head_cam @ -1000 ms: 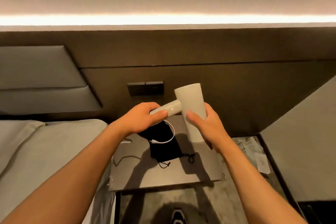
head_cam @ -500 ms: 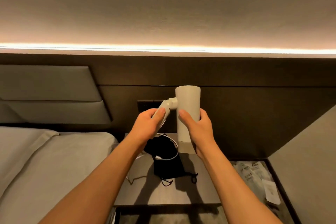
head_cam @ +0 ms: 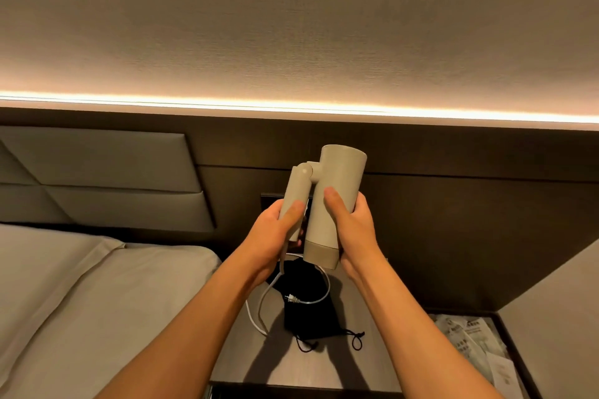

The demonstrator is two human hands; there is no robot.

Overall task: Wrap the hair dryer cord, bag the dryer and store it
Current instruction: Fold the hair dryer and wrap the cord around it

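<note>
I hold a beige hair dryer [head_cam: 337, 181] upright in the air above the nightstand [head_cam: 291, 363]. My right hand [head_cam: 351, 230] grips its barrel. My left hand [head_cam: 272, 236] grips its folding handle, which is swung down almost parallel to the barrel. The white cord [head_cam: 259, 311] hangs from the handle's end and loops over a black drawstring bag [head_cam: 311, 317] lying flat on the nightstand. The cord's plug [head_cam: 291, 299] rests on the bag.
A bed [head_cam: 81, 301] with a padded headboard lies to the left. A dark switch panel [head_cam: 272, 199] sits on the wall behind the dryer. Papers [head_cam: 470, 340] lie in a recess to the right, next to a slanted beige surface.
The handle has folded from sticking out sideways to lying down alongside the barrel. Both hands have lifted the dryer, and the view has tilted upward.
</note>
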